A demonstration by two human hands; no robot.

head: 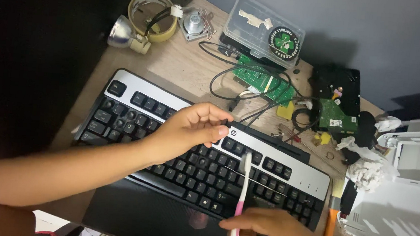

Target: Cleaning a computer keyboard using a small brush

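A black and silver keyboard (136,94) lies slanted across a wooden desk. My left hand (189,129) rests on its upper middle, fingers curled over the top edge, steadying it. My right hand (280,235) at the bottom edge grips a pink and white toothbrush (241,196). The brush stands nearly upright in the picture, its white head touching the keys right of the middle.
Behind the keyboard lie a green circuit board (264,82), black cables (224,68), a clear plastic box (265,32), a tape roll (151,11), a lamp reflector (121,33) and a hard drive (338,101). Crumpled tissue (367,172) and a white device (410,201) sit at right.
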